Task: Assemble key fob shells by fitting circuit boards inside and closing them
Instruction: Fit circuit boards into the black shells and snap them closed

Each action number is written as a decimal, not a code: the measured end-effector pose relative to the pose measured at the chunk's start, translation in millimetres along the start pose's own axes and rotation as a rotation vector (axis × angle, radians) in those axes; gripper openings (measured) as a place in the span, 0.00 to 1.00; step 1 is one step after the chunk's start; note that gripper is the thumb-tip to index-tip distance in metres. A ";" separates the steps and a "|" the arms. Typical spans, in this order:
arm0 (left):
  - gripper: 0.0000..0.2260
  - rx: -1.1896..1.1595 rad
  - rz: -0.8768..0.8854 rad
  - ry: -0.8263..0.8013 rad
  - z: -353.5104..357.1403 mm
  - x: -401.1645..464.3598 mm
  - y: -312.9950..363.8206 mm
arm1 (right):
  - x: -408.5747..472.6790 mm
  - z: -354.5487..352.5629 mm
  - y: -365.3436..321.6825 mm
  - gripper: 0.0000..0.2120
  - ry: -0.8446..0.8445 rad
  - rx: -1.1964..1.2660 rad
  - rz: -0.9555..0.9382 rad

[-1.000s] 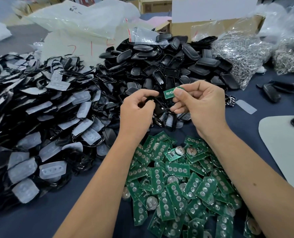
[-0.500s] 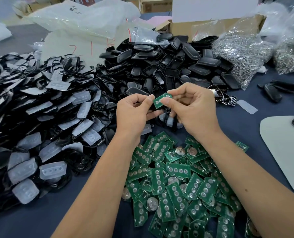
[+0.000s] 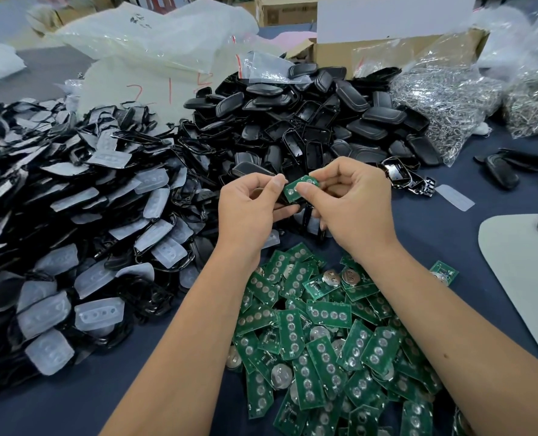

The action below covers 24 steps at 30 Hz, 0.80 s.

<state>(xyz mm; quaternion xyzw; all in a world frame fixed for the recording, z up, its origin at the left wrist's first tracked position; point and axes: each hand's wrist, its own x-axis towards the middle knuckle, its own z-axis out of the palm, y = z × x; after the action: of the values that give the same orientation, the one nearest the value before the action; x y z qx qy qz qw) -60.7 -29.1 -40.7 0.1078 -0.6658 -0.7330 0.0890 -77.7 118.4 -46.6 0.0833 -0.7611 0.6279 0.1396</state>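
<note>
My right hand [image 3: 352, 206] pinches a small green circuit board [image 3: 299, 187] between thumb and fingers, above the table's middle. My left hand [image 3: 249, 209] grips a black key fob shell [image 3: 288, 204] just under the board; most of that shell is hidden by my fingers, and my left thumb tip touches the board's left edge. A heap of green circuit boards [image 3: 330, 341] with round coin cells lies below my hands. A pile of black shell halves [image 3: 308, 121] rises behind them.
A large pile of black shells with translucent button pads [image 3: 72, 234] fills the left. Bags of metal rings [image 3: 444, 99] and a cardboard box [image 3: 387, 48] stand at the back right. A white board [image 3: 519, 278] lies at the right edge, loose shells [image 3: 500, 171] beyond it.
My right hand brought the green board leftward and down to the shell in my left hand. Both hands have come close together, and the board now sits right over the shell.
</note>
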 end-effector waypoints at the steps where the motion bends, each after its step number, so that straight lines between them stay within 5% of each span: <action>1: 0.10 0.009 0.003 0.006 0.3 0.0 -0.3 | -0.1 0.3 0.0 0.07 0.005 0.014 0.014; 13: 0.11 0.009 -0.025 0.037 1.4 0.3 -0.5 | -0.1 0.4 1.3 0.06 0.005 0.053 0.053; 24: 0.08 0.030 0.003 0.065 1.7 0.3 -3.9 | 2.0 0.3 -5.5 0.08 0.011 -0.184 0.008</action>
<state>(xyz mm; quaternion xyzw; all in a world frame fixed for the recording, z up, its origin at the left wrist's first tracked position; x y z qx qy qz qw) -61.4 -27.2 -44.4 0.1317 -0.6736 -0.7189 0.1102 -78.0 117.2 -40.9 0.0636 -0.8151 0.5563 0.1486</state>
